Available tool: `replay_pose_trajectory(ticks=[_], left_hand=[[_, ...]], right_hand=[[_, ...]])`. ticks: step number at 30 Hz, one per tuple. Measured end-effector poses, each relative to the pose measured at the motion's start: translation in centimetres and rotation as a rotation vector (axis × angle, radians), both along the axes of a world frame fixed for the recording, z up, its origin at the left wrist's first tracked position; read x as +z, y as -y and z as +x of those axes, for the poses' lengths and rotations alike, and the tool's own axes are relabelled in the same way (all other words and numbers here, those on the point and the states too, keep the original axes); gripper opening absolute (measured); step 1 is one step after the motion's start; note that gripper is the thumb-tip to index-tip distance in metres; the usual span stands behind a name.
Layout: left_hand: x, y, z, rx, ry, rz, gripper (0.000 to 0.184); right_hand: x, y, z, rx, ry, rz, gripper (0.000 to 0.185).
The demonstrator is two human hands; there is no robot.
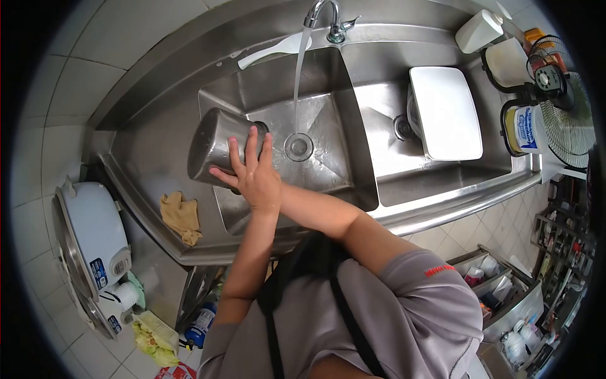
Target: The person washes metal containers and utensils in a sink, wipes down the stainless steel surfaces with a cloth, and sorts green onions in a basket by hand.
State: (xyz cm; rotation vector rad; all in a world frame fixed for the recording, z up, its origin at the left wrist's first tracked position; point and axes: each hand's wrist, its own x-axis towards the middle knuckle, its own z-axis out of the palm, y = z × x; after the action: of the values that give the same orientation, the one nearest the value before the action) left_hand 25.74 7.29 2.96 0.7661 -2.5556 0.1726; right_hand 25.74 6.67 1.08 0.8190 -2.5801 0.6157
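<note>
A stainless steel pot (218,142) is tilted on its side over the left edge of the left sink basin (328,69). My left hand (255,180) lies against the pot's side, its fingers stretched and spread apart. My right forearm (319,208) crosses leftward and passes behind my left wrist. My right hand is hidden there, so its fingers do not show. Water runs from the faucet (325,12) in a thin stream, down toward the drain (298,147), to the right of the pot.
A tan cloth (180,216) lies on the left drainboard. A white spatula-like tool (278,49) rests behind the basin. In the right basin sits a white-topped container (445,114). A white bottle (480,31) and a fan (565,120) stand right; a rice cooker (95,234) stands left.
</note>
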Motion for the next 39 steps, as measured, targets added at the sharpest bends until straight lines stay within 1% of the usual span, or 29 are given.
replay_pose_trajectory(ticks=[2,7,10,12,13,17,20,21,23,24,26,28,30,32,33,36,37,39], left_hand=[[0.3,0.0,0.0,-0.008,0.0,-0.033,0.042],[0.5,0.4,-0.2,-0.035,-0.008,-0.111,0.041],[-0.1,0.7,-0.5,-0.043,-0.077,-0.16,0.037],[-0.3,1.2,-0.7,-0.048,-0.151,-0.151,0.035],[-0.1,1.6,-0.7,-0.037,-0.182,-0.123,0.034],[1.9,3.0,0.3,0.048,-0.299,0.243,0.032],[-1.0,6.1,1.1,0.066,-0.93,1.178,0.029],[-2.1,7.3,1.9,0.146,-0.979,1.472,0.033],[-2.8,7.4,1.9,0.404,-1.02,1.694,0.037],[-3.1,7.5,1.9,0.538,-1.032,1.801,0.039],[-4.6,7.4,2.4,0.505,-1.049,1.849,0.042],[-5.0,7.7,2.9,0.491,-1.049,1.857,0.043],[-4.4,8.0,3.5,0.501,-1.032,1.826,0.042],[-3.5,8.6,3.9,0.456,-1.075,1.792,0.041],[-2.9,8.9,4.0,0.439,-1.089,1.758,0.041],[-2.4,10.0,4.5,0.364,-1.146,1.696,0.041],[-1.8,10.1,4.5,0.347,-1.165,1.682,0.041],[-1.0,10.4,4.6,0.327,-1.184,1.659,0.041]], right_hand=[[1.3,-0.3,-0.4,0.002,-0.011,-0.035,0.072],[2.3,-0.2,-0.8,0.032,0.027,-0.168,0.055],[2.6,0.0,-0.9,0.003,0.009,-0.219,0.048],[2.2,0.2,-1.2,0.067,0.152,-0.328,0.047],[1.0,0.5,-1.6,0.15,0.307,-0.425,0.047],[-4.3,2.4,-4.2,0.496,0.938,-0.793,0.048],[-5.8,0.2,-7.1,0.655,0.908,-0.099,0.05],[-5.7,-0.2,-7.7,0.69,0.869,0.046,0.045],[-4.8,-0.6,-9.1,0.755,0.776,0.333,0.036],[-3.9,-1.2,-9.9,0.708,0.834,0.257,0.032],[-1.7,-2.5,-12.0,0.613,0.944,0.102,0.026],[-0.7,-3.2,-14.9,0.345,1.081,-0.268,0.026],[-4.5,-2.8,-18.5,0.152,1.285,-0.902,0.029],[-6.2,-1.6,-21.2,-0.016,1.486,-1.256,0.021],[-6.7,-1.1,-22.1,0.014,1.649,-1.32,0.026],[-8.0,0.8,-24.0,0.045,2.032,-1.526,0.027],[-9.3,1.7,-24.7,0.079,2.121,-1.603,0.026],[-10.8,2.8,-25.6,0.027,2.185,-1.623,0.026]])
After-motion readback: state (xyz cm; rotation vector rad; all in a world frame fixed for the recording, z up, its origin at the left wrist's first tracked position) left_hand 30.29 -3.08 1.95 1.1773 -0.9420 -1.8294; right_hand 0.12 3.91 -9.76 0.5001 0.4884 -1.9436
